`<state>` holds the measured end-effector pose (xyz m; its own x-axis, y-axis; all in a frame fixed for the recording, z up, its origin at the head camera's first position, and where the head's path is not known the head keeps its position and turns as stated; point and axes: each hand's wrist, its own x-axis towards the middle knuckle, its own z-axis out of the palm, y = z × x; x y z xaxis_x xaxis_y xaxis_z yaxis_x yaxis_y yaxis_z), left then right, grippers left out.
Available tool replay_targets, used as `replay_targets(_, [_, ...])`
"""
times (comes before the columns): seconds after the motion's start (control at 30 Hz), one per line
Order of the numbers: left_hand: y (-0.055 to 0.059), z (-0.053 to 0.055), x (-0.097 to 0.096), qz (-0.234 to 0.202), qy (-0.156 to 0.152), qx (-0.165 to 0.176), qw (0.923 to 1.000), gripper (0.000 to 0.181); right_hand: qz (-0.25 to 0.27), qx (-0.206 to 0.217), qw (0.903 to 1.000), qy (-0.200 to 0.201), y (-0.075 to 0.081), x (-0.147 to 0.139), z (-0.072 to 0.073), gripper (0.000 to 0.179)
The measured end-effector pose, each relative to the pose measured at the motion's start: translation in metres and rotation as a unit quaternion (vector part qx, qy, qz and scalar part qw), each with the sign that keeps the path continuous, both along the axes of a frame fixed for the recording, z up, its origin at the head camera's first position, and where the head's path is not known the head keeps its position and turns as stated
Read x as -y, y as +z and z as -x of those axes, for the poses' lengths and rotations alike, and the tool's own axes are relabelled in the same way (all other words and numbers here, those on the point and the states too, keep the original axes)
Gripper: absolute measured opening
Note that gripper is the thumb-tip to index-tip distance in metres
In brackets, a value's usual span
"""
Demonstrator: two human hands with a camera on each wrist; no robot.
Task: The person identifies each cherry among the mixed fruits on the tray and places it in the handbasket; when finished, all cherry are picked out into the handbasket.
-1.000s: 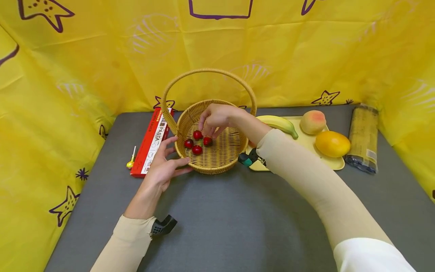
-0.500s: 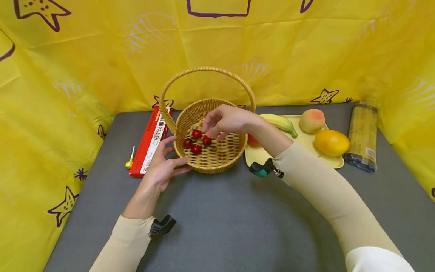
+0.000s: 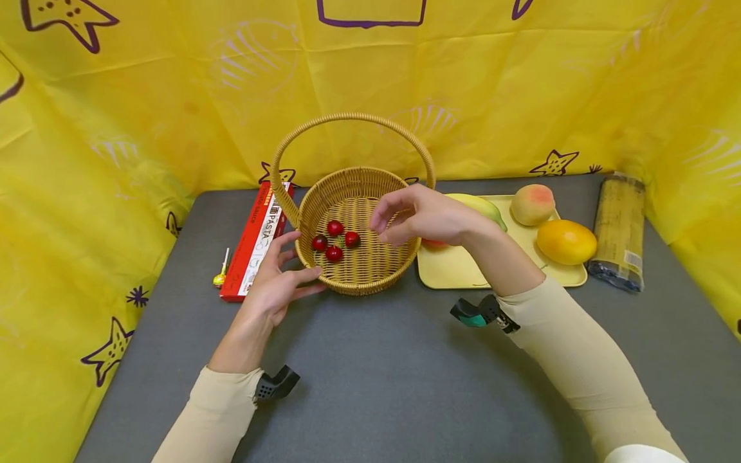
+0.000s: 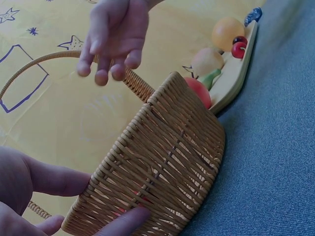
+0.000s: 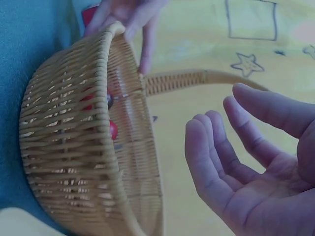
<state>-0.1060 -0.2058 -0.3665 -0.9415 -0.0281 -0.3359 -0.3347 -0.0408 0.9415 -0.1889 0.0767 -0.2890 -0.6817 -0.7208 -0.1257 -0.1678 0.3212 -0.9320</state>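
A round wicker basket (image 3: 359, 286) with a tall arched handle stands in the middle of the table. On its woven floor lie several dark red cherries (image 3: 334, 254), grouped toward the left. My left hand (image 3: 278, 283) holds the basket's near-left rim, its fingertips at the edge and one finger along the outer wall in the left wrist view. Over the basket's right rim hovers my right hand (image 3: 425, 215), fingers loosely bent with nothing between them. The right wrist view shows its bare palm side and fingers (image 5: 221, 157) apart from the basket.
Right of the basket, a cream tray (image 3: 451, 273) bears a banana (image 3: 475, 204), a peach (image 3: 532, 204), a mango (image 3: 566, 242) and cherries (image 4: 238, 49). A rolled package (image 3: 618, 231) lies beyond. A red pasta box (image 3: 249, 247) and a lollipop (image 3: 220, 278) are at left.
My right hand has risen out of the basket and moved right toward its rim, leaving the cherries lying there. The left hand stays at the rim.
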Motion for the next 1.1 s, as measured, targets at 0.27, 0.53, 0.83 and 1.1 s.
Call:
replay_targets(0.27, [0.000,-0.001,0.000,0.001,-0.001,0.002,1.0000,0.087,0.016,0.016,0.9980,-0.060,-0.007,-0.034,-0.011,0.022])
replay_targets(0.53, [0.001,-0.001,0.001,0.004,-0.002,0.004,1.0000,0.087,0.029,0.008,0.9956,-0.088,-0.011,-0.061,-0.017,0.024])
replay_targets(0.83, [0.000,0.000,0.001,0.005,-0.004,0.003,1.0000,0.086,0.024,0.005,0.9920,-0.124,-0.020,-0.093,-0.022,0.026])
replay_targets(1.1, [-0.001,0.001,0.001,0.008,-0.006,0.002,1.0000,0.085,0.030,-0.001,0.9912,-0.129,-0.029,-0.117,-0.026,0.026])
